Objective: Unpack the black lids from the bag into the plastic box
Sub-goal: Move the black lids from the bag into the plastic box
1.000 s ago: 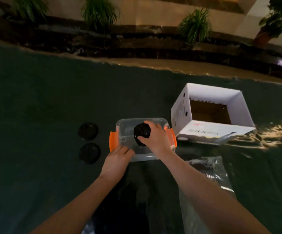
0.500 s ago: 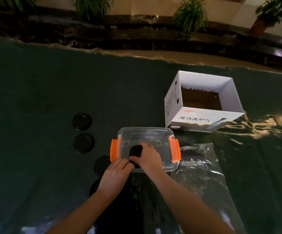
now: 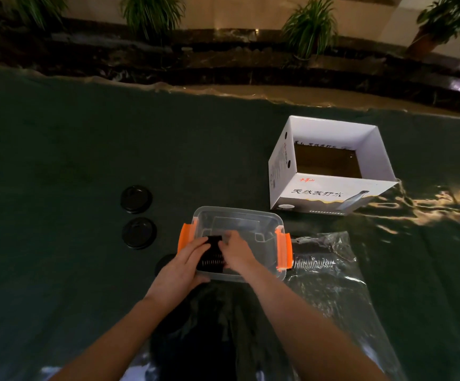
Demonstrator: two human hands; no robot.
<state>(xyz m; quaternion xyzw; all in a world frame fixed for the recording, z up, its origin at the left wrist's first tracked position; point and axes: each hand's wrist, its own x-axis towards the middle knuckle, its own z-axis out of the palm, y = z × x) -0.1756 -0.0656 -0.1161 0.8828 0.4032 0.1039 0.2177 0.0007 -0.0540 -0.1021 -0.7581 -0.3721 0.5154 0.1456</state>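
A clear plastic box (image 3: 239, 220) with orange clasps sits on the dark green cloth in front of me. Inside it lies a stack of black lids (image 3: 211, 255) on its side. My left hand (image 3: 180, 266) and my right hand (image 3: 238, 253) hold the stack from either side, fingers curled on it, down in the box's near left part. Two single black lids (image 3: 136, 199) (image 3: 139, 232) lie flat on the cloth to the left. Another lid (image 3: 165, 264) peeks out beside my left wrist. A clear plastic bag (image 3: 325, 259) lies crumpled right of the box.
A white open cardboard box (image 3: 330, 188) with printed writing stands at the back right. A second clear bag with dark contents (image 3: 212, 334) lies between my forearms near the cloth's front. Potted plants and a dark stone ledge (image 3: 223, 59) run behind the table.
My right hand lowered the lid stack into the box, and my left hand came off the box's near rim and took hold of the stack too. The view tilted downward.
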